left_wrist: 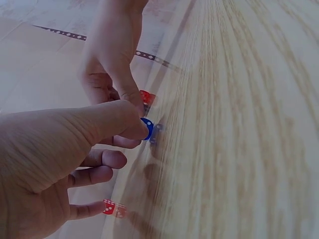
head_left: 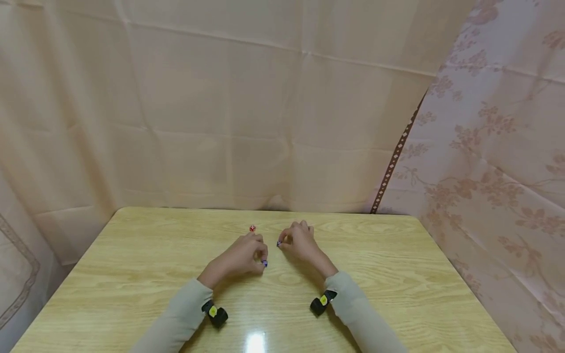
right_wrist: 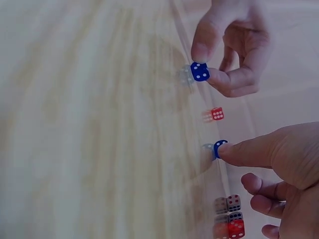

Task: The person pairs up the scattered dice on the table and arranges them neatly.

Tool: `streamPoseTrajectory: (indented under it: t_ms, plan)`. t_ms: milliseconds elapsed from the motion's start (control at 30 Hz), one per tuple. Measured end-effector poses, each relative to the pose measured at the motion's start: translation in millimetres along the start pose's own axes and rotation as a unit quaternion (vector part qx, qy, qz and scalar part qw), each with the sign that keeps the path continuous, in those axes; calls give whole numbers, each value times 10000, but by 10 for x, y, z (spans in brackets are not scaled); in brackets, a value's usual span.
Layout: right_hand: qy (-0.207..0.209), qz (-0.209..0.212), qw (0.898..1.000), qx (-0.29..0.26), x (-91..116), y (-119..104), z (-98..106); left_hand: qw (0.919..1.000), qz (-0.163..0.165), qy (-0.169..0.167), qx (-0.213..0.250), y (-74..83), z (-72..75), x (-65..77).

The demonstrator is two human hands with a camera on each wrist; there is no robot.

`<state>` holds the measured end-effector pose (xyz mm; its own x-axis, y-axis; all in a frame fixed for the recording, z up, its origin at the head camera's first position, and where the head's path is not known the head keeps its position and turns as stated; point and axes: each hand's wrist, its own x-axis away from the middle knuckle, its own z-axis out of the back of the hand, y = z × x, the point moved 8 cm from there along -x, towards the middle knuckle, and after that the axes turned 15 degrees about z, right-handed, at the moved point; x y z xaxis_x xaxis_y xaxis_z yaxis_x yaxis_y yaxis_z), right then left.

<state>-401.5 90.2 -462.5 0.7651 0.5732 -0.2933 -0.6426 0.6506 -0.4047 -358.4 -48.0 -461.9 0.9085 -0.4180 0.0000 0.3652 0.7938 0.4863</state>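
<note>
My left hand (head_left: 242, 255) pinches a blue die (head_left: 265, 263) with white dots between thumb and index finger, low over the table. Farther back and to the right, my right hand (head_left: 301, 241) holds a second blue die (head_left: 279, 243) at its thumb and fingertip. In the right wrist view that blue die (right_wrist: 220, 149) is partly covered by the thumb, while the left hand's die (right_wrist: 200, 71) shows its dotted face. A red die (head_left: 252, 228) sits just beyond the left fingers; between the two hands it appears as a red die (right_wrist: 217, 113) in the right wrist view.
Below the right thumb in its wrist view, a greyish die (right_wrist: 233, 202) and a red die (right_wrist: 237, 229) stand close together, hidden by the hand from above. A glossy wooden table (head_left: 132, 274) carries everything. Beige curtains (head_left: 212, 108) hang behind it.
</note>
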Motion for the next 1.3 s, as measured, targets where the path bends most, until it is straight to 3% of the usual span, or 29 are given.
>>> streamPoseTrajectory:
  t_ms: [233, 667, 1300]
  plan:
    - [-173, 204, 9996, 54, 76, -94, 22, 9999, -82, 56, -59, 4, 10, -13]
    - [-123, 507, 9986, 95, 244, -246, 31, 9998, -117, 70, -143, -13, -8, -31]
    - [-253, 633, 9977, -24, 312, -477, -58, 9999, 2, -2, -104, -4, -17, -13]
